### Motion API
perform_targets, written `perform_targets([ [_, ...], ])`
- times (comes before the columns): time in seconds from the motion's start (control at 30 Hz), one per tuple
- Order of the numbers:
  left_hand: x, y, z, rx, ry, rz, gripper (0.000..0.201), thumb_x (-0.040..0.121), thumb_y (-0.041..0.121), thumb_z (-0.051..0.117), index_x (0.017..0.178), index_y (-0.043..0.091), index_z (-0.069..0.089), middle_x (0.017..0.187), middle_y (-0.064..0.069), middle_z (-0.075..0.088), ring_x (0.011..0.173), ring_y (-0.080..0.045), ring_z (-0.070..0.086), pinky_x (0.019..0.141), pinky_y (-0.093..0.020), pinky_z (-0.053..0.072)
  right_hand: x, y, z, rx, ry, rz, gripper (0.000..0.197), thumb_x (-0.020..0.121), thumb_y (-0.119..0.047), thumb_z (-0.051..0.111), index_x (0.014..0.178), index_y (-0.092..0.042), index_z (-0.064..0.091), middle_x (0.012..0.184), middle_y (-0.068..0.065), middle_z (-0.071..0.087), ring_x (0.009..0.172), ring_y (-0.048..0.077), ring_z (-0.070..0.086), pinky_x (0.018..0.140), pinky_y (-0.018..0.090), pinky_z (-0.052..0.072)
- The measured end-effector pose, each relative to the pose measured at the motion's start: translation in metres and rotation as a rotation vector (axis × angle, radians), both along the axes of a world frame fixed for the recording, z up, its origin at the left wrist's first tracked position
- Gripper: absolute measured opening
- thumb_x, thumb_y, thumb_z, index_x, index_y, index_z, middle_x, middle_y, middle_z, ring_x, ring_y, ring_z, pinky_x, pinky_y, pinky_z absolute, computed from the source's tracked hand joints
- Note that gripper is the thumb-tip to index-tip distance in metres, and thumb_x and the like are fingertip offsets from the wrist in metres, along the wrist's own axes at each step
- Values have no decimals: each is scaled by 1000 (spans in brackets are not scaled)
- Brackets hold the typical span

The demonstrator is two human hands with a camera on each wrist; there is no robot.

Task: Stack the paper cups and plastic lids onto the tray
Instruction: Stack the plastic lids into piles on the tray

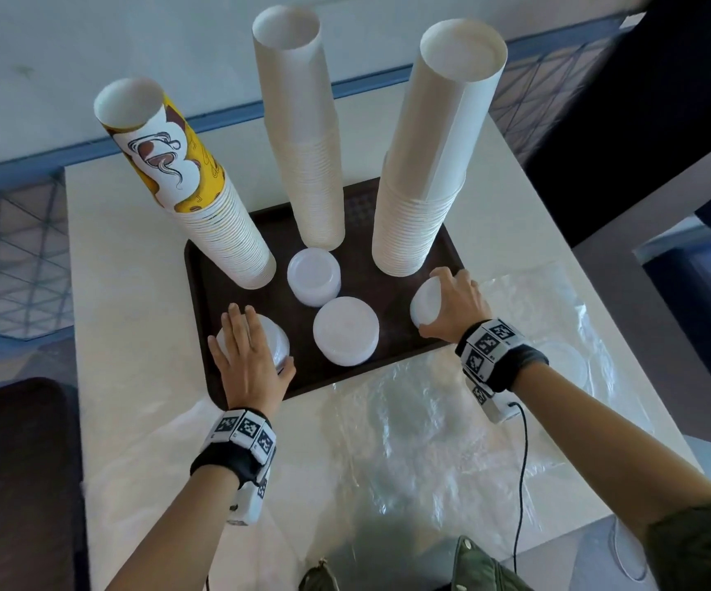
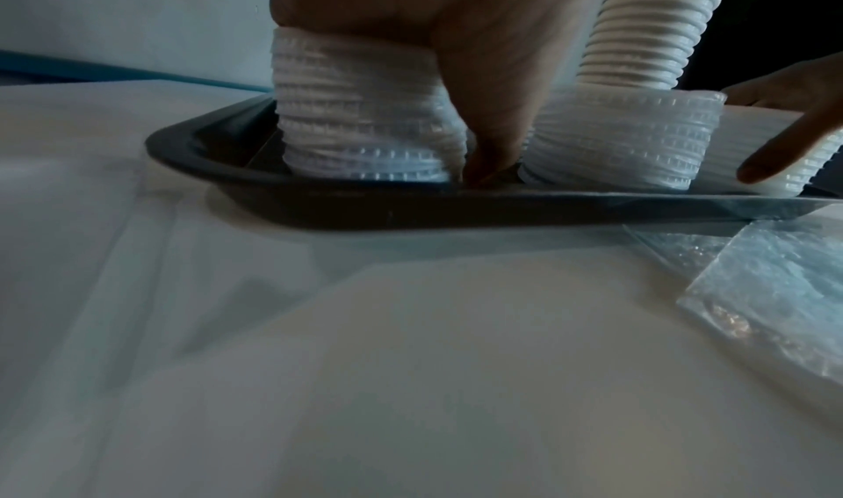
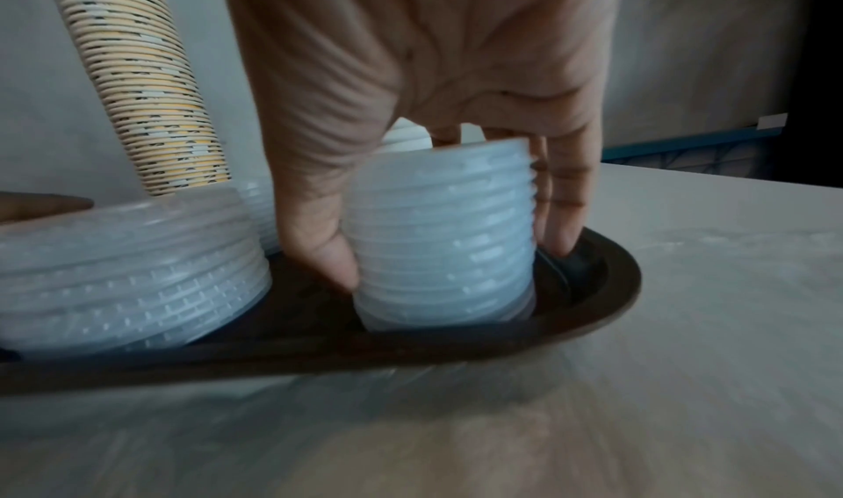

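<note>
The right hand's grip [image 1: 452, 302] curls thumb and fingers round a short stack of translucent white plastic lids [image 3: 445, 235] at the near right corner of the dark brown rectangular tray [image 1: 200, 266]. The left hand's grip [image 1: 247, 351] lies flat-fingered on a second lid stack [image 2: 365, 109] at the near left corner, thumb down its side. Two more lid stacks sit between them; three tall paper cup columns [image 1: 302, 134] stand behind, toward the tray's far edge. The right stack sits close to the rim and could tip or spill over it; a jolt might topple the columns. Crinkled clear plastic wrap [image 1: 430, 420] covers the white counter's near side.
</note>
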State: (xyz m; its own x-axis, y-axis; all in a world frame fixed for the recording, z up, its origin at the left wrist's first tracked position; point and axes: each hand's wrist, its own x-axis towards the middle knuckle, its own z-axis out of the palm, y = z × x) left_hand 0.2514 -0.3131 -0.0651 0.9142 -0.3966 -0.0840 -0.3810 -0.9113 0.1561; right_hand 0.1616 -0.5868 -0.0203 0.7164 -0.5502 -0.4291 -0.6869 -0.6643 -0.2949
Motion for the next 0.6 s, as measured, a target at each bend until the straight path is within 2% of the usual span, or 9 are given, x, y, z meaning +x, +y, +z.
perform_targets([
  [0.13, -1, 2, 6, -24, -57, -7, 103, 63, 31, 82, 142, -5, 25, 148, -28, 25, 136, -43, 29, 107, -60, 24, -3, 6, -3, 6, 0, -1, 91, 58, -26, 82, 133, -19, 31, 126, 13, 35, 118, 34, 41, 90, 44, 47],
  [0.23, -2, 6, 8, -44, -81, 4, 101, 62, 28, 82, 141, -3, 26, 147, -29, 28, 135, -44, 30, 106, -60, 25, -2, 8, -4, -5, 5, 10, 91, 59, -26, 81, 134, -19, 30, 129, 13, 34, 119, 34, 40, 91, 45, 47],
  [0.4, -9, 13, 4, -51, -19, 3, 94, 64, 23, 81, 139, -3, 31, 146, -30, 29, 133, -47, 31, 104, -60, 30, -1, 9, -4, -31, 36, 28, 92, 61, -27, 80, 136, -20, 28, 130, 14, 33, 120, 34, 40, 91, 44, 46],
  [0.6, -8, 15, 1, -2, 42, -23, 92, 68, 22, 79, 140, -3, 28, 146, -29, 29, 133, -47, 32, 105, -60, 31, 0, 10, -3, -58, 52, 36, 98, 61, -29, 81, 139, -22, 22, 129, 13, 32, 119, 33, 41, 92, 43, 45],
])
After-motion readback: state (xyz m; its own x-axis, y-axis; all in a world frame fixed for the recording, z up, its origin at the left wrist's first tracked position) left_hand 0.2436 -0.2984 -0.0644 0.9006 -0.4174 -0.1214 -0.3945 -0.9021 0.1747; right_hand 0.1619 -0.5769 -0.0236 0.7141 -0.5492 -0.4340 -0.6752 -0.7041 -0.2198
